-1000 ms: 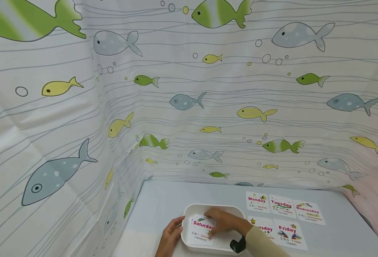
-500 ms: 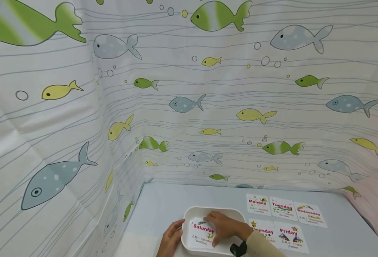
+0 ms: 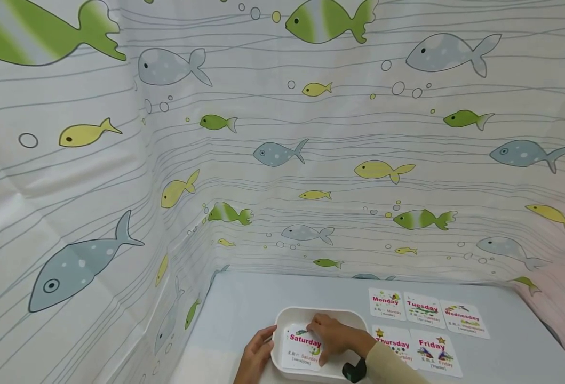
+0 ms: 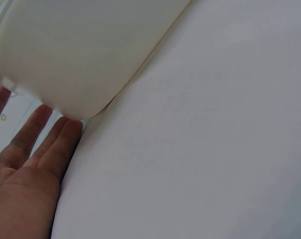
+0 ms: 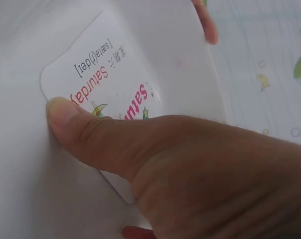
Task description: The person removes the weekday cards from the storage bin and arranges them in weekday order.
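A white card reading Saturday (image 3: 301, 354) lies in the left part of a white tray (image 3: 332, 377). My right hand (image 3: 337, 338) reaches into the tray and grips the card by its edge, thumb at the near right and fingers at the far side. In the right wrist view the thumb (image 5: 65, 112) presses the card's edge; my palm covers part of the print. My left hand (image 3: 255, 354) rests against the tray's left outer wall. The left wrist view shows its fingers (image 4: 65, 142) stretched out, their tips at the base of the wall.
Right of the tray lie cards in two rows: Monday (image 3: 386, 305), Tuesday (image 3: 423, 310) and Wednesday (image 3: 463, 319) behind, Thursday (image 3: 390, 333) and Friday (image 3: 436, 353) in front. My right sleeve overlaps Thursday. A fish-patterned curtain (image 3: 335, 122) encloses the pale table (image 3: 244, 296).
My right thumb has slid down along the card's near right edge, and more of the word Saturday shows. The left hand has stayed at the tray's side.
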`<move>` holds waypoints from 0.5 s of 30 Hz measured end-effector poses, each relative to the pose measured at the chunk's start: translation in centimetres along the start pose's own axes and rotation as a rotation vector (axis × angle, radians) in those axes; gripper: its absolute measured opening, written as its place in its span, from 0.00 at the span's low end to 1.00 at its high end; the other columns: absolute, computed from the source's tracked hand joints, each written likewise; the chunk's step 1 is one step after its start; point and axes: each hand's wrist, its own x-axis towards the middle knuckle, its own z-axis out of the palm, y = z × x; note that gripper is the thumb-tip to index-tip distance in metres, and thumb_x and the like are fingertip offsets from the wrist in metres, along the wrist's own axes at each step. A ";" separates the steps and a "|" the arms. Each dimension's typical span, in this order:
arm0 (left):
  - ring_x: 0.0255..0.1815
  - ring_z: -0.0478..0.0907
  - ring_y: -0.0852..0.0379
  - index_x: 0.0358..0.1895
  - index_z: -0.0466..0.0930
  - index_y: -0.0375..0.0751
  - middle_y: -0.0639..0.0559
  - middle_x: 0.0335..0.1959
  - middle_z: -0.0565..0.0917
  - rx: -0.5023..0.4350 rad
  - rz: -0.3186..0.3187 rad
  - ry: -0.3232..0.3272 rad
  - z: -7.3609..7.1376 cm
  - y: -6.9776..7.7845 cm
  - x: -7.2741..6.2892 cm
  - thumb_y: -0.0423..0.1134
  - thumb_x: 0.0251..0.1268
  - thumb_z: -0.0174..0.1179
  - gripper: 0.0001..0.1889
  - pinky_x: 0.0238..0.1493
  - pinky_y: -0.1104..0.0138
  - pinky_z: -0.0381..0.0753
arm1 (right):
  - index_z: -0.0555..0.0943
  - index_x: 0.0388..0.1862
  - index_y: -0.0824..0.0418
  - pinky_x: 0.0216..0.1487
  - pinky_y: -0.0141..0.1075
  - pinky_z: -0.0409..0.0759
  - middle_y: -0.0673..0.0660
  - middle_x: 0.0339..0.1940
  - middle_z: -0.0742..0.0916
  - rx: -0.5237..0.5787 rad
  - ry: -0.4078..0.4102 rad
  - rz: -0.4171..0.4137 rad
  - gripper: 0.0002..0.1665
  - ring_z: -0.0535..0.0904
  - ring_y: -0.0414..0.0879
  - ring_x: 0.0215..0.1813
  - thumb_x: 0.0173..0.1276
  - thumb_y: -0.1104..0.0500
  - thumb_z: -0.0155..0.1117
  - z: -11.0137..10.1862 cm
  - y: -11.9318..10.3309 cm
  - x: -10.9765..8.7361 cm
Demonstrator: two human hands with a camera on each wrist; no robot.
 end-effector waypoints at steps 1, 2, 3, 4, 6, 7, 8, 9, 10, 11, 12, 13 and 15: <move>0.71 0.71 0.48 0.72 0.64 0.31 0.30 0.73 0.66 -0.001 -0.004 0.002 0.0 0.0 0.0 0.40 0.75 0.53 0.27 0.62 0.69 0.78 | 0.74 0.63 0.52 0.54 0.32 0.73 0.44 0.51 0.72 -0.002 -0.008 0.014 0.47 0.66 0.36 0.50 0.46 0.39 0.82 0.0 -0.1 0.0; 0.71 0.71 0.48 0.72 0.64 0.30 0.30 0.73 0.66 -0.001 -0.003 0.000 0.0 0.0 0.0 0.41 0.75 0.53 0.27 0.62 0.69 0.78 | 0.74 0.62 0.52 0.53 0.32 0.73 0.44 0.50 0.72 -0.009 -0.015 0.027 0.46 0.65 0.36 0.50 0.45 0.40 0.83 -0.1 -0.2 0.0; 0.71 0.71 0.48 0.72 0.64 0.31 0.30 0.73 0.66 -0.005 -0.004 0.000 0.0 0.1 0.0 0.40 0.75 0.53 0.27 0.62 0.69 0.78 | 0.74 0.61 0.52 0.53 0.33 0.73 0.44 0.50 0.72 -0.012 -0.023 0.041 0.46 0.65 0.37 0.49 0.45 0.40 0.83 -0.2 -0.4 0.1; 0.71 0.71 0.47 0.72 0.64 0.30 0.30 0.73 0.66 -0.008 -0.001 -0.002 0.0 0.1 0.0 0.40 0.75 0.53 0.27 0.62 0.69 0.78 | 0.74 0.60 0.52 0.53 0.32 0.74 0.44 0.49 0.71 -0.022 -0.029 0.057 0.45 0.65 0.36 0.49 0.45 0.40 0.83 -0.2 -0.5 0.1; 0.72 0.70 0.46 0.72 0.64 0.31 0.30 0.73 0.66 -0.015 -0.001 -0.004 0.0 0.1 -0.1 0.40 0.75 0.53 0.27 0.63 0.69 0.78 | 0.73 0.57 0.52 0.51 0.32 0.74 0.44 0.46 0.71 -0.048 -0.036 0.075 0.44 0.65 0.37 0.47 0.44 0.39 0.83 -0.3 -0.8 0.1; 0.72 0.69 0.45 0.72 0.64 0.31 0.31 0.73 0.66 -0.017 -0.003 -0.003 0.0 0.1 -0.1 0.40 0.75 0.53 0.27 0.63 0.69 0.78 | 0.72 0.55 0.52 0.51 0.32 0.75 0.44 0.45 0.70 -0.063 -0.039 0.083 0.44 0.65 0.37 0.46 0.43 0.39 0.83 -0.4 -0.9 0.1; 0.72 0.69 0.44 0.72 0.64 0.31 0.31 0.73 0.66 -0.019 0.000 -0.006 0.0 0.1 -0.1 0.40 0.75 0.53 0.27 0.63 0.69 0.78 | 0.72 0.54 0.52 0.51 0.32 0.75 0.45 0.44 0.70 -0.074 -0.040 0.088 0.44 0.64 0.37 0.45 0.43 0.39 0.84 -0.5 -1.1 0.1; 0.73 0.68 0.44 0.72 0.64 0.31 0.31 0.73 0.66 -0.022 -0.001 -0.006 0.0 0.1 -0.1 0.40 0.75 0.53 0.27 0.63 0.69 0.78 | 0.72 0.53 0.53 0.51 0.32 0.75 0.45 0.43 0.70 -0.081 -0.040 0.092 0.44 0.64 0.37 0.44 0.42 0.39 0.84 -0.5 -1.2 0.1; 0.73 0.68 0.43 0.72 0.64 0.31 0.31 0.73 0.66 -0.025 0.000 -0.007 -0.1 0.1 -0.1 0.40 0.75 0.53 0.27 0.63 0.69 0.78 | 0.71 0.52 0.54 0.51 0.32 0.75 0.45 0.42 0.70 -0.080 -0.040 0.099 0.44 0.64 0.38 0.44 0.42 0.40 0.84 -0.6 -1.3 0.1; 0.73 0.68 0.43 0.72 0.64 0.31 0.31 0.74 0.65 -0.026 0.001 -0.008 -0.1 0.1 -0.1 0.40 0.75 0.53 0.27 0.63 0.69 0.77 | 0.71 0.51 0.54 0.50 0.32 0.75 0.46 0.41 0.70 -0.072 -0.041 0.107 0.44 0.64 0.38 0.43 0.41 0.41 0.85 -0.7 -1.4 0.1; 0.73 0.68 0.43 0.72 0.64 0.31 0.31 0.74 0.65 -0.026 0.003 -0.009 -0.1 0.1 -0.1 0.39 0.75 0.53 0.27 0.63 0.70 0.77 | 0.71 0.50 0.55 0.50 0.33 0.75 0.46 0.40 0.70 -0.063 -0.043 0.114 0.44 0.65 0.38 0.43 0.41 0.41 0.85 -0.7 -1.5 0.1; 0.73 0.68 0.43 0.72 0.64 0.31 0.31 0.74 0.65 -0.027 0.002 -0.009 -0.1 0.1 -0.1 0.39 0.75 0.53 0.27 0.63 0.70 0.77 | 0.71 0.50 0.56 0.50 0.33 0.75 0.46 0.39 0.71 -0.055 -0.045 0.122 0.43 0.65 0.39 0.42 0.41 0.42 0.86 -0.8 -1.5 0.1; 0.73 0.68 0.43 0.72 0.64 0.30 0.30 0.74 0.65 -0.024 0.006 -0.009 -0.1 0.0 -0.1 0.39 0.75 0.53 0.27 0.63 0.70 0.77 | 0.70 0.49 0.56 0.49 0.34 0.75 0.47 0.38 0.73 -0.026 -0.052 0.148 0.43 0.66 0.40 0.41 0.40 0.43 0.86 -0.7 -1.5 0.2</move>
